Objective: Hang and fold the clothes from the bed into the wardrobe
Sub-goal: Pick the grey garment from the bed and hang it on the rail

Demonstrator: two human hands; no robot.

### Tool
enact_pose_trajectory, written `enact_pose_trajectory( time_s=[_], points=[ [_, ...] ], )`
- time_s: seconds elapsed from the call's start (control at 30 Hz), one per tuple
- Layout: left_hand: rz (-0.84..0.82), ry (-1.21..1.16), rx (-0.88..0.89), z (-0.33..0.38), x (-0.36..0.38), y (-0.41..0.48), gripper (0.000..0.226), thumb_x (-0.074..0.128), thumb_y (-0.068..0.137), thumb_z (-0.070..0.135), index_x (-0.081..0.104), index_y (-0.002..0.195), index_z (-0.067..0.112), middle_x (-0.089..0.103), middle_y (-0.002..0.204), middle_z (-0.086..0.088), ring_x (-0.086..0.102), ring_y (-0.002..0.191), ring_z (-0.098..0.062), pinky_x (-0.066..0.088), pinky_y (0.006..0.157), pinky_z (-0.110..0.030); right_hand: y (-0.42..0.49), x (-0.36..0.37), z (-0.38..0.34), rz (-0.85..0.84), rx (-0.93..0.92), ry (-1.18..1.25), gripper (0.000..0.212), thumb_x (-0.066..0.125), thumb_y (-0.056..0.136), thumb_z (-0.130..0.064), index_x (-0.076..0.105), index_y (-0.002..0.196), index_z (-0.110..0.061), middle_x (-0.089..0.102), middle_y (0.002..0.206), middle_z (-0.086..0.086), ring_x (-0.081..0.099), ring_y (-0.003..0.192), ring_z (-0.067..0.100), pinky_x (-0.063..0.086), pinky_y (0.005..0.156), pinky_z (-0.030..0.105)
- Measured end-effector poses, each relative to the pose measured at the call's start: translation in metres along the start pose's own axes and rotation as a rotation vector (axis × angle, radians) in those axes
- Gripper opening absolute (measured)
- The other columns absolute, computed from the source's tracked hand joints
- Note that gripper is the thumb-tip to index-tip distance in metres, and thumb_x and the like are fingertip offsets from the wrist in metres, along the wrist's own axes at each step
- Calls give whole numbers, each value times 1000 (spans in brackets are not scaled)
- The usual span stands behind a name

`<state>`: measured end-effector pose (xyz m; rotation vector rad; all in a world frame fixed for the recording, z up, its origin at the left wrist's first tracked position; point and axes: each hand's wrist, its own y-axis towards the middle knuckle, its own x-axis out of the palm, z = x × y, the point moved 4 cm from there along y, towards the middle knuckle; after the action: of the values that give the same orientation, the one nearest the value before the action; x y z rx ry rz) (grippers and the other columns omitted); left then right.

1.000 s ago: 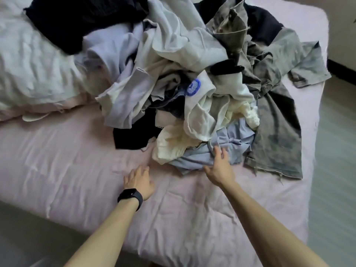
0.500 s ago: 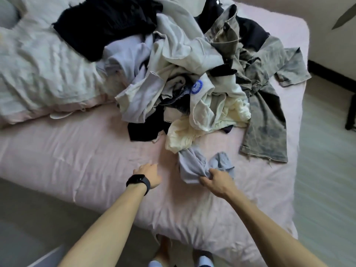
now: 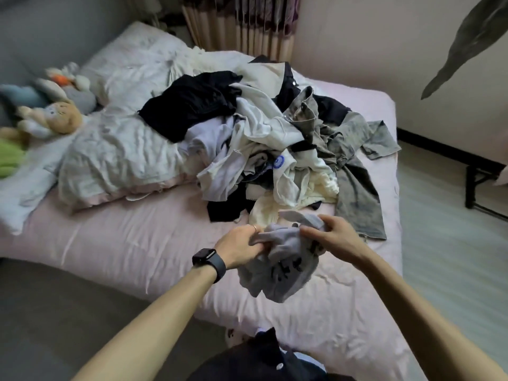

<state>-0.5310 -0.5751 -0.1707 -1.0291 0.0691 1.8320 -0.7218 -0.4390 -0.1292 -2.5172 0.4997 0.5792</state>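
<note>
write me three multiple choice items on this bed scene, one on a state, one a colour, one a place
1. The crumpled grey printed garment is: A gripped by the left hand and right hand; B lying untouched; C on a hanger.
2. The wrinkled bed sheet is: A green; B pale pink; C navy.
3. The tan plush toy lies: A on the floor; B at the right edge; C left of the white crumpled bedding.
Answers: A, fingers curl into the cloth; B, pink shows all round; C, it sits beside that bedding.
</note>
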Motion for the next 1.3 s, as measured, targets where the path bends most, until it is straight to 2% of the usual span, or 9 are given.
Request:
enact_pose_trajectory(
  time_s=[0.3,0.47,0.57,0.7,0.77,0.87,0.93,1.1,1.3],
  points=[
    [255,-142,-159,-41,-63,-62,27,55,97,46,51,81,25,57,67,9,53,70,-12,43,71,-31,8,-27,3,438,25,-71,23,67,91,-30,61,111,-20,70,106,4,65,84,18,44,70,30],
    [371,-226,-251,-21,-80,-70,29,58,93,51,56,80,25,61,70,12,57,73,-11,41,67,-28,-8,57,-42,-63,-255,-42,89,83,66,-64,48,139,-25,56,126,-10,62,100,3,52,81,20],
    [419,-292,-347,-7,-84,-71,35,56,96,49,51,77,20,58,76,5,55,81,-21,39,70,-33,-19,105,-65,-348,-302,-63,91,83,63,-68,45,139,-35,59,124,-16,63,104,3,53,83,19],
    [488,-763,-373,3,-84,-83,28,72,90,33,58,103,12,68,103,-8,67,100,-23,53,93,-38,-5,106,-82,-138,-337,-93,30,73,85,-27,59,110,-18,67,94,-5,61,85,14,41,64,9],
    [475,-940,-290,7,-81,-97,43,81,83,20,53,116,17,69,109,-7,71,95,-11,58,80,-27,3,99,-86,-126,-321,-3,21,71,88,-21,61,105,-16,66,93,-5,60,81,8,40,63,8],
    [363,-673,-310,2,-68,-118,69,84,79,15,42,133,25,64,121,0,66,108,-13,54,91,-27,8,96,-85,-211,-254,135,25,68,93,-25,59,115,-17,66,107,-3,63,95,4,51,81,18],
    [418,-377,-373,-8,-63,-130,49,77,86,24,52,127,31,63,119,8,61,109,-13,50,92,-24,13,95,-82,-216,-197,176,30,66,95,-32,59,121,-18,64,112,-3,62,100,10,54,88,31],
    [635,-388,-499,-36,-54,-165,14,61,97,22,72,94,29,71,100,12,63,105,-10,48,91,-18,22,99,-72,-288,-9,314,8,67,95,-20,72,99,-17,67,96,2,56,74,11,45,56,23],
    [686,-772,-549,-43,-37,-195,22,70,92,14,69,113,22,70,106,-2,64,98,-12,48,80,-13,1,121,-70,-595,-94,325,82,61,56,-2,51,136,-13,61,106,9,61,74,15,51,60,26]
  ],
)
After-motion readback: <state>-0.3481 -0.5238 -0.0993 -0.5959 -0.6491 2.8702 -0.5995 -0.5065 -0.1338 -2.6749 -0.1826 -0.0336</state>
